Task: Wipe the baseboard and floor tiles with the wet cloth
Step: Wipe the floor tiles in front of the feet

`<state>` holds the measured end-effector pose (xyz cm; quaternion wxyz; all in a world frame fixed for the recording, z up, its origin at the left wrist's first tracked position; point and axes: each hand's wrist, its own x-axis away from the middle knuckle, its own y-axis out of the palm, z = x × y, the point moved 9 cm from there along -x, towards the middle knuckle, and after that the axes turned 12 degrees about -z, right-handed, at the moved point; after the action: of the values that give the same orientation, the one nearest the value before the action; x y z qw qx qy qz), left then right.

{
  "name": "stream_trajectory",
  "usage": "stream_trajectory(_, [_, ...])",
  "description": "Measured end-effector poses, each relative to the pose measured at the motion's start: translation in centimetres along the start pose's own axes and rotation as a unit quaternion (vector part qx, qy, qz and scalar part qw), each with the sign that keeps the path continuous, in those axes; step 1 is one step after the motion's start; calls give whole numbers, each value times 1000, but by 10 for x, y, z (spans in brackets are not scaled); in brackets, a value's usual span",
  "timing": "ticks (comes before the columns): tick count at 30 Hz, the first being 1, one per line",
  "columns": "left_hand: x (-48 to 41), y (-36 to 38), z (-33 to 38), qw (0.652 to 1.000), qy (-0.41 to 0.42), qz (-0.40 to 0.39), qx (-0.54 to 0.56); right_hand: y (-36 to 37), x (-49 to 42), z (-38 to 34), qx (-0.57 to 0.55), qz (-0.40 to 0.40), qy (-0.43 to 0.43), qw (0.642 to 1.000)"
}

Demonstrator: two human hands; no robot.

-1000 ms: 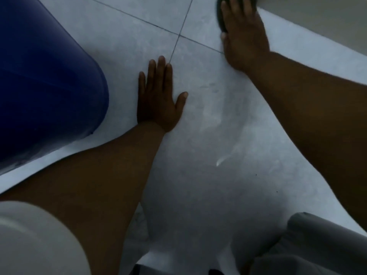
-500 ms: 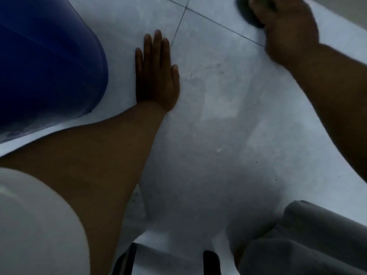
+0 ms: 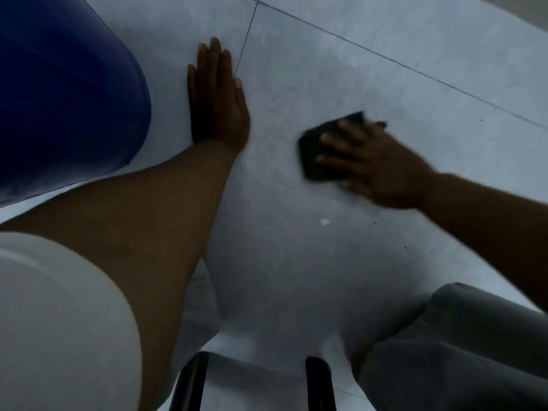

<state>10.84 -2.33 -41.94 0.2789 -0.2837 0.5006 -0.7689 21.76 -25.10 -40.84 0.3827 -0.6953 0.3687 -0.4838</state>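
Note:
A dark wet cloth [image 3: 314,152] lies flat on the pale grey floor tiles [image 3: 296,262], right of centre. My right hand [image 3: 376,167] presses down on it with the fingers spread over its top; the image is blurred there. My left hand [image 3: 218,96] rests flat on the tile, palm down, fingers together, to the left of the cloth and just beside a grout line [image 3: 247,34]. The baseboard is not visible in this frame.
A large blue container [image 3: 65,93] stands close to my left hand at the upper left. My white sleeve [image 3: 59,327] fills the lower left, my grey-trousered knee [image 3: 462,351] the lower right. Two dark bars [image 3: 318,384] show at the bottom edge. A small white speck [image 3: 324,221] lies on the tile.
My right hand has slid the cloth from the far tile at the top edge down and left toward me. My left hand has stayed planted.

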Motion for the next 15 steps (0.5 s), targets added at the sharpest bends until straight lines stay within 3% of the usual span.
stream_trajectory(4, [-1, 1, 2, 999, -17, -11, -50, -24, 8, 106, -26, 19, 245, 969])
stream_trajectory(6, [-2, 1, 1, 997, -28, -21, -71, -41, -10, 119, -60, 37, 376, 924])
stream_trajectory(8, [-2, 3, 3, 996, -31, -36, -78, -48, -34, 98, -73, 50, 421, 903])
stream_trajectory(10, [-2, 2, 0, 995, -34, -44, -78, -39, -64, 46, -57, 59, 323, 943])
stream_trajectory(12, [-3, 1, 2, 995, -29, -54, -73, -20, -60, -32, -25, 62, 135, 989])
stream_trajectory(15, [-3, 0, 4, 995, -26, -59, -77, 18, 13, -91, -7, -16, -54, 998])
